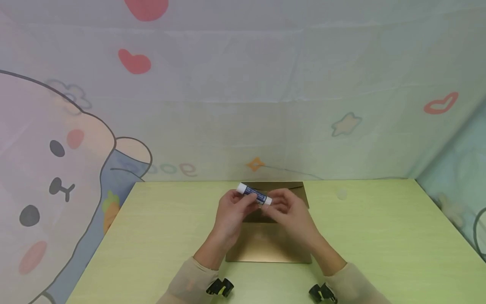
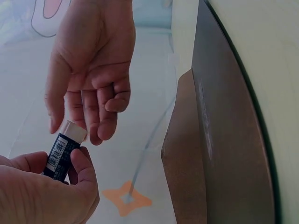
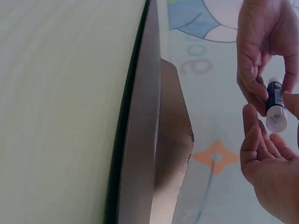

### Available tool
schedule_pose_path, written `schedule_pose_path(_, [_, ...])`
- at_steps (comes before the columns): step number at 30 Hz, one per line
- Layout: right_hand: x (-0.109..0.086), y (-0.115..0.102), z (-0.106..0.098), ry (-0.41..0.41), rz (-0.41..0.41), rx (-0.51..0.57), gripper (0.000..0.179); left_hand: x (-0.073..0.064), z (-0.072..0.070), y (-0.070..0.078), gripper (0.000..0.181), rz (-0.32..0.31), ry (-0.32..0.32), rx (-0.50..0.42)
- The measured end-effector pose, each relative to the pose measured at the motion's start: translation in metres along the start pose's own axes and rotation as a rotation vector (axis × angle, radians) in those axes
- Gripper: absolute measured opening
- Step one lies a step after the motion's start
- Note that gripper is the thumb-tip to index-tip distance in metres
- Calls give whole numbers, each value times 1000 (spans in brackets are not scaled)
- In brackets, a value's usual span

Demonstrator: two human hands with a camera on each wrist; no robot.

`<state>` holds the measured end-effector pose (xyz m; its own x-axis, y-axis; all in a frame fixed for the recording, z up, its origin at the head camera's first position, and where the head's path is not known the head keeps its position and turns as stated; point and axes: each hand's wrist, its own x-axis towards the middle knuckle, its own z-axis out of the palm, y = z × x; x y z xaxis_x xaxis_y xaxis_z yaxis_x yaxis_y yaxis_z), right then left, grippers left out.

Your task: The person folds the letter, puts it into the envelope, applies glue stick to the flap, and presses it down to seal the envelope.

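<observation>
A glue stick point(image 1: 255, 194) with a dark blue label and white ends is held tilted above the table. My left hand point(image 1: 233, 211) pinches it between thumb and fingers, the barcode side showing in the left wrist view. Close by its lower right end, my right hand point(image 1: 294, 215) has loosely bent fingers and grips nothing that I can see. In the right wrist view the whitish end point(image 3: 276, 120) points toward the right hand's fingers point(image 3: 252, 140). Under both hands lies a gold-brown folded card point(image 1: 268, 245), like an opened envelope, partly covered by them.
A small whitish round thing point(image 1: 342, 194) lies on the light yellow-green table point(image 1: 379, 236), right of the card. Behind the table hangs a printed cloth point(image 1: 235, 84) with a cartoon animal. A dark cable point(image 1: 477, 232) shows at the right edge.
</observation>
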<state>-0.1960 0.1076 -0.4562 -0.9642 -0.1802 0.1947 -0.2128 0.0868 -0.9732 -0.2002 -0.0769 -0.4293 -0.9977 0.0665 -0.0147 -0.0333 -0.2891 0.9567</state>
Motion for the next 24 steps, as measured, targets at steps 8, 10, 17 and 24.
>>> schedule_pose_path(8, [-1,0,4,43,-76,-100,26,1,-2,0,30,-1,-4,2])
schedule_pose_path(10, [0,0,2,8,11,-17,25,1,-2,0,30,-2,-8,8])
schedule_pose_path(17, [3,3,-1,-83,232,343,28,0,-1,1,31,-4,-16,21])
schedule_pose_path(24, [-3,0,5,3,-30,9,40,-1,-2,4,30,5,3,10])
